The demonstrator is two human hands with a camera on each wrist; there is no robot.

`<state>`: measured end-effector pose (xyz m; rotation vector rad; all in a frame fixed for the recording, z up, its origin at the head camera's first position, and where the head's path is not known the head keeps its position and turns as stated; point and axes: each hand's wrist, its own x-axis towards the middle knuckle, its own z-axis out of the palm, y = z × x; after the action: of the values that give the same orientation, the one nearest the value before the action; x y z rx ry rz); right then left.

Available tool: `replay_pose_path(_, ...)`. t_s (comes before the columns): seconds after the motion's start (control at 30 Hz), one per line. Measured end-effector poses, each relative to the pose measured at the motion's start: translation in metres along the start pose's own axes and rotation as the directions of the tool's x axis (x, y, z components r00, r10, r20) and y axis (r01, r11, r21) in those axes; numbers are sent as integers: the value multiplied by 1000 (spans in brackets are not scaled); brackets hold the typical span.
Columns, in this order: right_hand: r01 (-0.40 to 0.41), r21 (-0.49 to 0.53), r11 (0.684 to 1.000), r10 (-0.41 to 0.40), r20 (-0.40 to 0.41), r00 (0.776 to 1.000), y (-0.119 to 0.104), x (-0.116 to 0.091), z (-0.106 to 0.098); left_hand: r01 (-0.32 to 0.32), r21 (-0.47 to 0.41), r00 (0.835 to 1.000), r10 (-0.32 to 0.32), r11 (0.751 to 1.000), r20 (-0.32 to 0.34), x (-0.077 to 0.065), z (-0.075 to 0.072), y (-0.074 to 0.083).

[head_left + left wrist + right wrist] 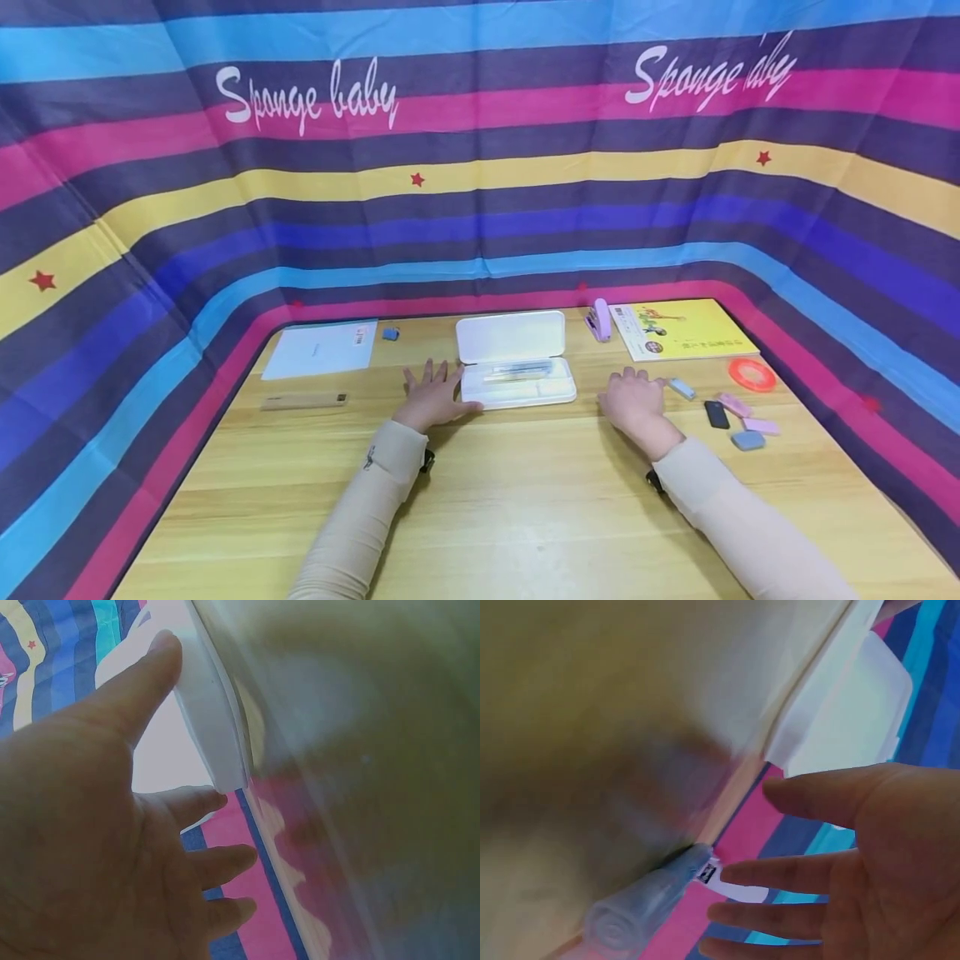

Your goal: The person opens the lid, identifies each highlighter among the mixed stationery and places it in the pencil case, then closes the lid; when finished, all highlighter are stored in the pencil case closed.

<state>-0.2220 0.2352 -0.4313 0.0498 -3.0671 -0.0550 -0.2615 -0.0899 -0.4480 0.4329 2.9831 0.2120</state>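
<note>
A white pencil case lies with its lid raised at the back of the table. Thin sticks, pencil- or pen-like, lie inside it. My left hand is at the case's left end, its thumb along the front side and its index finger by the corner; the fingers are spread and fairly straight. To the right of the case, my right hand is low over the table, fingers extended, holding nothing. A small light-blue object lies just beyond its fingers, and appears translucent and rounded in the right wrist view.
At the left are a white booklet, a wooden ruler and a blue sharpener-like block. At the right are a purple stapler, yellow book, red tape roll, black block, pink blocks and blue-grey eraser-like block.
</note>
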Motion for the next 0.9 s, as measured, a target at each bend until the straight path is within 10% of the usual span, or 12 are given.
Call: replay_pose_path(0.9,-27,126,992,17,77,997,6,4,6,4,-23,1000,-4,1000,3,-3,-1,1)
